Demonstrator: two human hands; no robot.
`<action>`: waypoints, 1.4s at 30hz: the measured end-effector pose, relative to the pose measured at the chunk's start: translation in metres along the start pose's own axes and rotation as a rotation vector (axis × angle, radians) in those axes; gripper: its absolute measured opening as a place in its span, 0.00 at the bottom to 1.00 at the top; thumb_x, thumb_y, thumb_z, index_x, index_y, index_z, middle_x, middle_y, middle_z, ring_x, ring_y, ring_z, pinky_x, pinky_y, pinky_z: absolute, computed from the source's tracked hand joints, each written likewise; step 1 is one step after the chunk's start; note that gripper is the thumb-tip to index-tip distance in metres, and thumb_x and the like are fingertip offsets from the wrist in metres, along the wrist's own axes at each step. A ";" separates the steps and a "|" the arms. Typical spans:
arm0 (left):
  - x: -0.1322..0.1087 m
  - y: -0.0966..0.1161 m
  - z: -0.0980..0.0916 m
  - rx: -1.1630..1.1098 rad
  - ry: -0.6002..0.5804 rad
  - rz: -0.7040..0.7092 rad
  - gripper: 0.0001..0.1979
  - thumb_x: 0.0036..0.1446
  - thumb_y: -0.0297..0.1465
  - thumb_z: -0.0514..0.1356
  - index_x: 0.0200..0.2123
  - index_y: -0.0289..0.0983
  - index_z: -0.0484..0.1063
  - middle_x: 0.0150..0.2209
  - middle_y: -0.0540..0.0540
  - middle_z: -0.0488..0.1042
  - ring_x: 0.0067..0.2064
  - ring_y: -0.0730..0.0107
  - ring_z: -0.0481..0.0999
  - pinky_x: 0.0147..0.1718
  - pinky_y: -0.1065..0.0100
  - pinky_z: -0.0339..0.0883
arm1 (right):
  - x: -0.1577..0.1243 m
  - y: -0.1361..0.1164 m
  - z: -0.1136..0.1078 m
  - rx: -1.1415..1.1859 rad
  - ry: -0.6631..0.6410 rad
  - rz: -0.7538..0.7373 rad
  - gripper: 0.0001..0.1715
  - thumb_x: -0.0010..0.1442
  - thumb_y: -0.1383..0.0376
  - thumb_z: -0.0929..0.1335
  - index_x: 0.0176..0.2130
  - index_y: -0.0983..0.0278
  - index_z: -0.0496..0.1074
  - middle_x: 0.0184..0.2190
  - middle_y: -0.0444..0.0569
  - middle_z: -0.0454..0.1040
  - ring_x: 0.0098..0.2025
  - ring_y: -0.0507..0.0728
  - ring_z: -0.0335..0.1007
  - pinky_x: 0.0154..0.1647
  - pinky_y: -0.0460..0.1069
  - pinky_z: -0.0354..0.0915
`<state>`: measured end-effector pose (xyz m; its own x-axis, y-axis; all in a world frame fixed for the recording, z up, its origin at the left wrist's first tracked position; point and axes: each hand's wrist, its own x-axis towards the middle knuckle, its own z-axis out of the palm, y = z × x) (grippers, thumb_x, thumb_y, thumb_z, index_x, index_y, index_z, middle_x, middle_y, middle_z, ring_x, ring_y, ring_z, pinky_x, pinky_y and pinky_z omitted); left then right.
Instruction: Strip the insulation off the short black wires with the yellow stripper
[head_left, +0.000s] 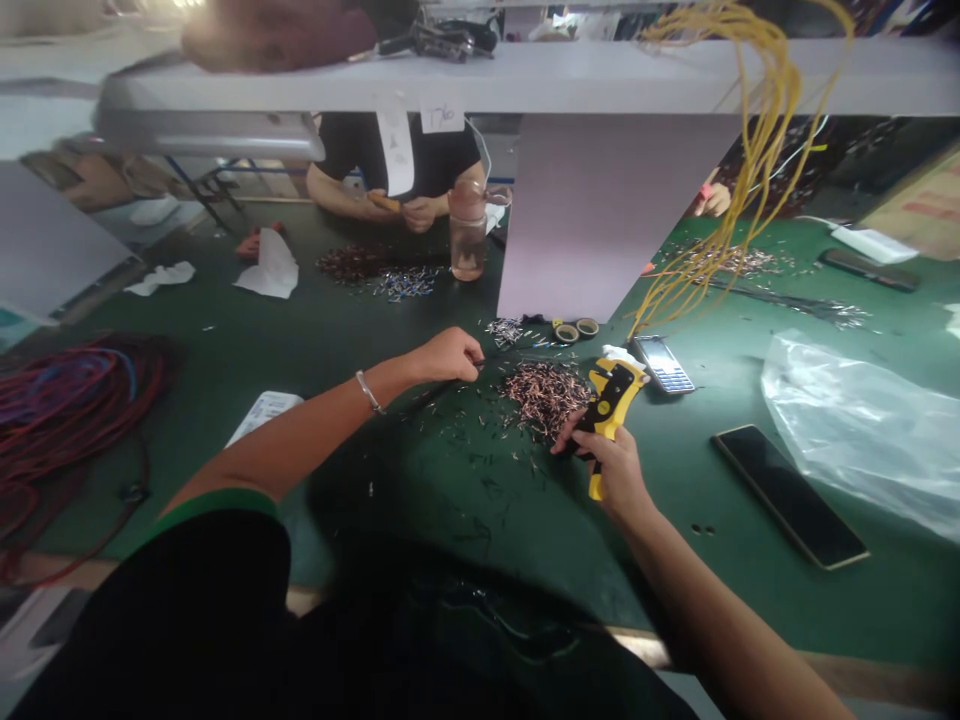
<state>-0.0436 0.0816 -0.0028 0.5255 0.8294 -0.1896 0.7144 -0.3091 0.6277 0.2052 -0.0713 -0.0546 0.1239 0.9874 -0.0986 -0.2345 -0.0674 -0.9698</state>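
Observation:
My left hand (454, 355) is closed in a pinch just above the green table. A thin black wire (482, 364) shows at its fingertips, though most of it is hidden by the hand. In my right hand (621, 468) is a yellow and black wire stripper (616, 395), its handles gripped and its head tilted up. Between the hands, close to the stripper, lies a heap of short copper-ended wire pieces (541, 395). Dark scraps of insulation are scattered around the heap.
Two tape rolls (576, 330) and a keypad phone (664, 364) sit beyond the heap. To the right lie a smartphone (789, 495) and a plastic bag (862, 430). Red cable coils (71, 420) fill the left. Yellow wires (772, 110) hang from the shelf (570, 80). Co-workers' hands (420, 213) show opposite.

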 end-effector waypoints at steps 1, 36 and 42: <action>-0.001 -0.001 -0.002 -0.067 0.002 -0.001 0.18 0.36 0.26 0.58 0.34 0.30 0.81 0.26 0.47 0.75 0.29 0.71 0.69 0.27 0.69 0.58 | 0.000 0.000 0.000 0.002 -0.001 0.002 0.10 0.47 0.66 0.69 0.34 0.62 0.69 0.25 0.43 0.73 0.25 0.56 0.71 0.30 0.52 0.63; 0.059 0.022 0.045 0.445 -0.070 -0.162 0.18 0.32 0.24 0.68 0.33 0.34 0.80 0.39 0.36 0.79 0.46 0.47 0.77 0.42 0.61 0.70 | -0.001 -0.001 0.003 -0.064 0.010 -0.034 0.12 0.45 0.66 0.69 0.34 0.61 0.70 0.23 0.42 0.73 0.25 0.56 0.71 0.30 0.52 0.64; 0.051 0.019 0.027 0.359 -0.063 -0.122 0.10 0.35 0.28 0.65 0.28 0.35 0.79 0.28 0.45 0.76 0.34 0.60 0.76 0.31 0.67 0.63 | -0.001 0.000 0.003 -0.045 0.005 -0.029 0.12 0.45 0.66 0.70 0.34 0.61 0.69 0.23 0.42 0.74 0.25 0.56 0.71 0.31 0.52 0.64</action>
<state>0.0095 0.1049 -0.0210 0.4459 0.8435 -0.2997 0.8839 -0.3622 0.2958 0.2020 -0.0716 -0.0534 0.1348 0.9883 -0.0710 -0.1873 -0.0450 -0.9813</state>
